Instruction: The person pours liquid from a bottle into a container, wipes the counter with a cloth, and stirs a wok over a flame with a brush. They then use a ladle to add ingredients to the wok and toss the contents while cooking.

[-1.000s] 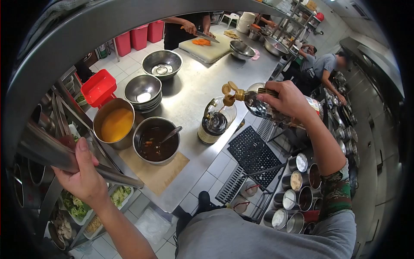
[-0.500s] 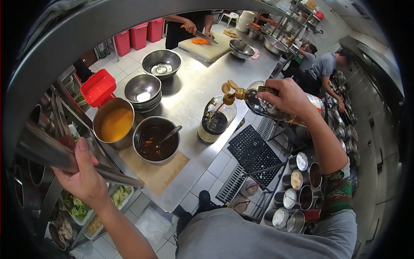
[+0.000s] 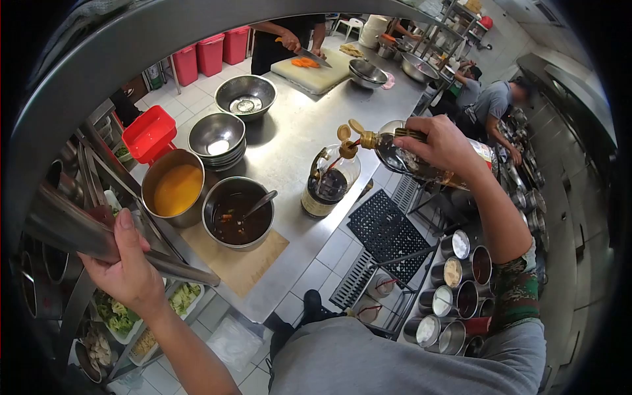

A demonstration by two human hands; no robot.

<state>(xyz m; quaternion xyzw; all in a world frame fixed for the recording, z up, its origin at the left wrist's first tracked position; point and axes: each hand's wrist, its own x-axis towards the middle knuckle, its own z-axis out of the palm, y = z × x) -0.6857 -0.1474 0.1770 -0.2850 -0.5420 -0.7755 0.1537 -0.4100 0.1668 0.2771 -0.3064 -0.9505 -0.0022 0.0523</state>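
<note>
My right hand (image 3: 449, 146) grips the handle of a large clear bottle (image 3: 392, 155) with a gold neck. It is tilted, and a thin dark stream runs from its mouth into a second bottle (image 3: 322, 196) standing upright near the counter's edge. That one has a flipped-open cap, a pale label and dark liquid in its lower part. On the left, my left hand (image 3: 131, 266) is closed around a steel post (image 3: 79, 227) of the shelf frame; its fingers are partly hidden. Beside it stand a pot of orange liquid (image 3: 178, 189) and a pot of dark liquid (image 3: 230, 227) with a spoon.
Stacked steel bowls (image 3: 218, 138) and a red basket (image 3: 150, 131) lie farther back on the steel counter (image 3: 296, 141). Across it, a person's hands cut carrot on a cutting board (image 3: 313, 74). Several seasoning containers (image 3: 454, 271) stand at right. Other people work behind.
The dark liquid keeps running between the bottles. My right hand and its bottle have shifted very slightly; my left hand stays in place.
</note>
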